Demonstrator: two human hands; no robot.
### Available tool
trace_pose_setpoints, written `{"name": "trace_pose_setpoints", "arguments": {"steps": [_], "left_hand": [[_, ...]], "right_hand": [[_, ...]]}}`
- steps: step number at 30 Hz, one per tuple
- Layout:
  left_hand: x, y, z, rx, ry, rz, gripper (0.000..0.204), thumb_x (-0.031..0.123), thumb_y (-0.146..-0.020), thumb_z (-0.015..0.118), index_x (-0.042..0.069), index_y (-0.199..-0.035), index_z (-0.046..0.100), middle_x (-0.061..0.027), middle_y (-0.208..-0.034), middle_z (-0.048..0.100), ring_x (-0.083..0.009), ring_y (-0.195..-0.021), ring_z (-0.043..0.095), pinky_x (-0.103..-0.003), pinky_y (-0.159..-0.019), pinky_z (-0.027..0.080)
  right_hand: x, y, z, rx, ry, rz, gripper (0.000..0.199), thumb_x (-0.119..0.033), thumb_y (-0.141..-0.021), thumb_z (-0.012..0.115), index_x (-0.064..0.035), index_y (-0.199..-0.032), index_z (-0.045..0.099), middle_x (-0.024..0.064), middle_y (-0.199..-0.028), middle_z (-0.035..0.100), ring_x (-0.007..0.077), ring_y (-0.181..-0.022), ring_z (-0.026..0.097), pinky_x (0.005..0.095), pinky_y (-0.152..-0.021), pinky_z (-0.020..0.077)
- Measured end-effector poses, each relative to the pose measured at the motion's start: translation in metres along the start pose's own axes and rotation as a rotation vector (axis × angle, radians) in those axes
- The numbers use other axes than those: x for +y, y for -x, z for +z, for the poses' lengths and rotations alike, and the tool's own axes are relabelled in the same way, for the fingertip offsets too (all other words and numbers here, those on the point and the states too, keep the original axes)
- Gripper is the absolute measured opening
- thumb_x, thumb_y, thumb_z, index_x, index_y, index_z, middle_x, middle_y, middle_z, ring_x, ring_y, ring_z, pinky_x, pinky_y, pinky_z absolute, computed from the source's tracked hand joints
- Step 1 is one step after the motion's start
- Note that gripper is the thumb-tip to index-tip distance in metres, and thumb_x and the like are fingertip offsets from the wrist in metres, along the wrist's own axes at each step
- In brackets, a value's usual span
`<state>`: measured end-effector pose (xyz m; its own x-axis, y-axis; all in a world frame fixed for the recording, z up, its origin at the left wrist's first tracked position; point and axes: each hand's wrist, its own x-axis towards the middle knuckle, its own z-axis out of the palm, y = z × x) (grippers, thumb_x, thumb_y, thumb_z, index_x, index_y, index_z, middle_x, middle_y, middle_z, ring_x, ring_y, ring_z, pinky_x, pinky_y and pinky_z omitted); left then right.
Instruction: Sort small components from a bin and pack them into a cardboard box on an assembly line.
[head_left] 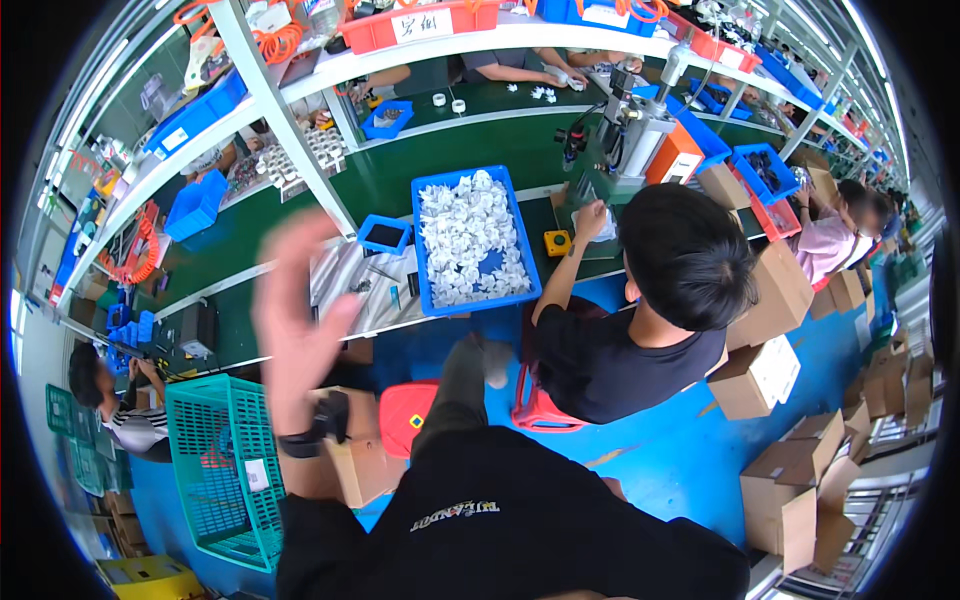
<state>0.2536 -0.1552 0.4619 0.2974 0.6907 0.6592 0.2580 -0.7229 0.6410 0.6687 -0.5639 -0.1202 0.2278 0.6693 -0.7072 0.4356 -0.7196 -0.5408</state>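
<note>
Held the left hand [290, 320] up, blurred, in front of the counter [385, 177], with thumb parted wide from slightly curved fingers [292, 240], gripping nothing visible. Had the large blue tray [485, 304] of white pieces [465, 228] on the counter to the hand's right, apart from it, with a small blue tray [384, 250] just left of that. Could not tell the state of the right hand's fingers.

- Left of the left hand [296, 315]: some room over the green table [236, 318], then a black box [198, 328].
- Ahead of it: a white post [284, 118] blocks.
- Right of it: a small blue tray [384, 249], then a big blue tray [485, 304].
</note>
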Motion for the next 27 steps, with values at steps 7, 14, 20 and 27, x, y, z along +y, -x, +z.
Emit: {"name": "trace_pose_setpoints", "arguments": {"steps": [7, 14, 20, 27], "left_hand": [[-0.111, 0.001, -0.247, 0.236, 0.033, 0.285, 0.053, 0.035, -0.09, 0.063, 0.004, -0.13, 0.049, -0.014, -0.132, 0.05, -0.0262, -0.12, 0.05, -0.04, -0.1, 0.04], [-0.212, -0.115, -0.168, 0.251, 0.064, 0.413, 0.044, 0.033, -0.092, 0.059, 0.004, -0.124, 0.052, -0.0126, -0.125, 0.053, -0.0248, -0.113, 0.052, -0.038, -0.096, 0.042], [-0.291, -0.086, -0.3, 0.364, -0.126, 0.36, 0.037, 0.031, -0.093, 0.057, 0.004, -0.119, 0.055, -0.0114, -0.118, 0.056, -0.0235, -0.107, 0.055, -0.036, -0.092, 0.043], [-0.314, -0.108, -0.253, 0.317, -0.227, 0.327, 0.031, 0.029, -0.095, 0.053, 0.004, -0.112, 0.058, -0.01, -0.11, 0.059, -0.0221, -0.1, 0.057, -0.034, -0.087, 0.045]], "right_hand": [[0.124, -0.091, 0.062, 0.324, 0.529, -0.493, 0.024, -0.024, -0.087, 0.058, -0.008, -0.104, 0.064, 0.0096, -0.09, 0.066, 0.0235, -0.075, 0.063, 0.0387, -0.063, 0.0479], [-0.111, -0.105, 0.074, 0.438, 0.153, -0.432, 0.026, -0.024, -0.087, 0.059, -0.0066, -0.105, 0.063, 0.0106, -0.092, 0.065, 0.024, -0.077, 0.064, 0.0374, -0.064, 0.0494], [-0.204, -0.111, 0.076, 0.14, -0.028, -0.407, 0.026, -0.025, -0.087, 0.06, -0.0066, -0.106, 0.063, 0.0108, -0.094, 0.065, 0.0241, -0.079, 0.065, 0.0368, -0.065, 0.0501], [-0.295, -0.128, 0.121, -0.176, -0.811, 0.36, 0.029, -0.026, -0.087, 0.059, -0.0072, -0.109, 0.06, 0.0111, -0.1, 0.065, 0.0222, -0.082, 0.065, 0.0335, -0.068, 0.0509]]}}
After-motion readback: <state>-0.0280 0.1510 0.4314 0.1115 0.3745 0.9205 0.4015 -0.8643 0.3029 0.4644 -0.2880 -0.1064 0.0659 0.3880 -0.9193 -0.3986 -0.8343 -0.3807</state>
